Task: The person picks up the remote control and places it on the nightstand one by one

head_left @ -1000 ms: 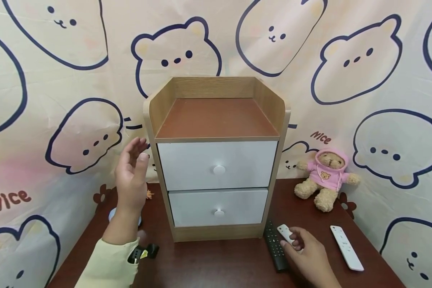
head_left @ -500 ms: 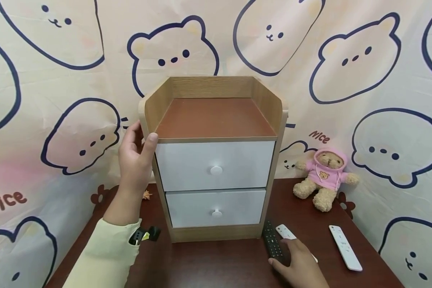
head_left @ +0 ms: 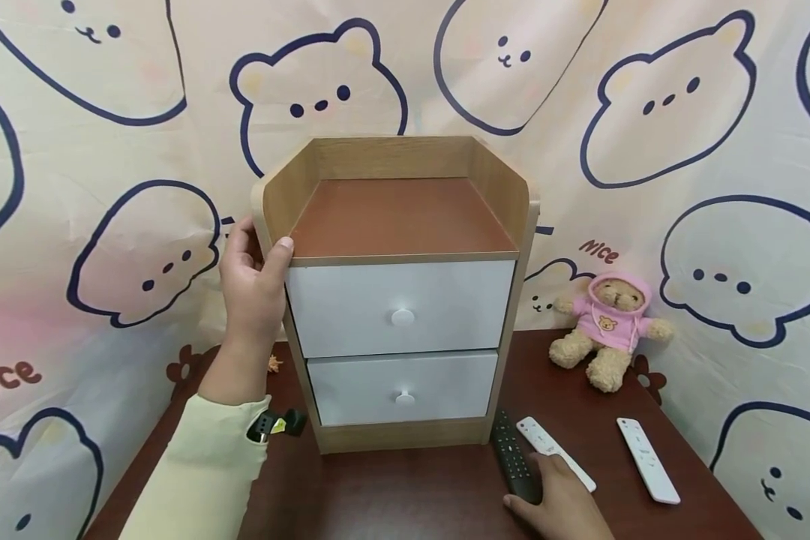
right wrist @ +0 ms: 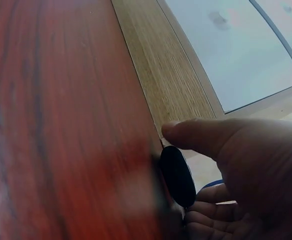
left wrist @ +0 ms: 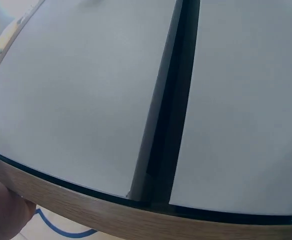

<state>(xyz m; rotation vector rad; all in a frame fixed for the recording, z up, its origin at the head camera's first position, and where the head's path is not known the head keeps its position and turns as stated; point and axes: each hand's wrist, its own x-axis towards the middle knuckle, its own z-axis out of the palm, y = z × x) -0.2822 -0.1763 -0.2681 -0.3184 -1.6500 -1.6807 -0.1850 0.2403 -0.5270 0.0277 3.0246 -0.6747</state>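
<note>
A wooden cabinet (head_left: 405, 433) with two white drawers, both pushed in, stands on the dark red-brown table. My left hand (head_left: 253, 292) grips its left side panel, thumb on the front edge and fingers round the outer side. In the left wrist view, part of that hand (left wrist: 6, 207) shows at the wooden edge (left wrist: 76, 200). My right hand (head_left: 563, 499) holds the near end of a black remote control (head_left: 513, 457) lying by the cabinet's right front corner. The right wrist view has the remote's dark end (right wrist: 178, 176) between thumb and fingers. Just right of it lies a white remote (head_left: 556, 452).
A second white remote (head_left: 648, 460) lies farther right. Behind it sits a teddy bear (head_left: 610, 326) in a pink hoodie. A small orange object (head_left: 274, 364) is left of the cabinet. A patterned cloth (head_left: 472, 67) hangs around the table's back and sides.
My left hand has moved up and right onto the cabinet's side panel. My right hand has gone from the near white remote left to the black one, uncovering the white remote.
</note>
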